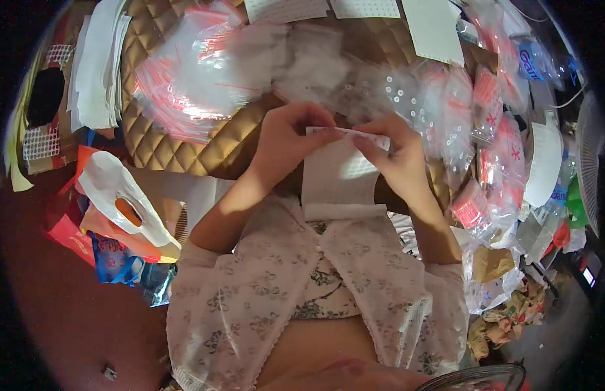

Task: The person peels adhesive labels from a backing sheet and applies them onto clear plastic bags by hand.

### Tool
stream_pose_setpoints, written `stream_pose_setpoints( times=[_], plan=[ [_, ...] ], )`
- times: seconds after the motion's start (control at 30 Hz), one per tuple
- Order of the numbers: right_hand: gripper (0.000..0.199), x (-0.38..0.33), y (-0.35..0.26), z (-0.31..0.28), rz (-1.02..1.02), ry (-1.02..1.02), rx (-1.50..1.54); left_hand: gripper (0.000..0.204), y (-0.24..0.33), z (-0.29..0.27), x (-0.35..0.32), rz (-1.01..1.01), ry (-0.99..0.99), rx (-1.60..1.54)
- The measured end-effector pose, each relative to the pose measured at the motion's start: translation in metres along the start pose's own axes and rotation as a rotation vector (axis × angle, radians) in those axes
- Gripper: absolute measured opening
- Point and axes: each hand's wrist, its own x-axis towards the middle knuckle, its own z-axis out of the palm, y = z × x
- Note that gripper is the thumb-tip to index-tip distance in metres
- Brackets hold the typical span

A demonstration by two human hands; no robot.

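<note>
Between my hands hangs a white sheet of paper [341, 177], which looks like a sticker sheet with faint small marks along its top. Its lower end is folded or curled over near my lap. My left hand [295, 135] pinches the upper left edge, thumb lying across the top. At the upper right corner my right hand [399, 155] grips the same sheet between thumb and fingers. Just beyond my fingers lie clear plastic bags [312, 68], some with small white round pieces [399, 92] on or in them.
A gold quilted surface [185, 153] carries a heap of red-edged zip bags [192, 72]. Bundled bags [485, 98] crowd the right side. White papers [100, 72] stand at far left, above shopping bags [130, 202]. A fan [589, 163] is at the right rim.
</note>
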Motion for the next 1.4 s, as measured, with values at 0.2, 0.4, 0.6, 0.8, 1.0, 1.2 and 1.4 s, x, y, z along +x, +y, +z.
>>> stream_pose_setpoints(
  times=[0.2, 0.4, 0.6, 0.8, 1.0, 1.2, 1.4],
  plan=[
    [0.009, 0.004, -0.006, -0.023, 0.350, -0.140, 0.275, 0.013, 0.015, 0.001, -0.004, 0.184, 0.048, 0.145],
    [0.008, 0.002, -0.012, -0.035, 0.291, 0.015, 0.209, 0.015, 0.024, -0.011, -0.002, 0.132, 0.057, 0.127],
    [0.014, 0.007, -0.021, -0.035, 0.300, -0.146, 0.018, 0.015, 0.017, 0.006, 0.005, 0.021, 0.062, -0.093],
    [0.023, 0.020, -0.022, -0.028, -0.315, -0.045, -0.402, 0.016, 0.005, 0.011, 0.009, 0.083, 0.026, 0.027],
    [0.020, 0.022, -0.025, -0.021, -0.339, -0.068, -0.462, 0.014, 0.001, 0.007, 0.010, 0.151, 0.060, 0.084],
    [0.023, 0.014, -0.023, -0.012, -0.488, -0.084, -0.665, 0.015, 0.000, 0.002, 0.010, -0.058, 0.065, -0.014],
    [0.015, 0.016, -0.006, -0.011, -0.515, -0.206, -0.506, 0.024, -0.026, -0.019, -0.005, -0.302, -0.189, -0.630]
  ],
)
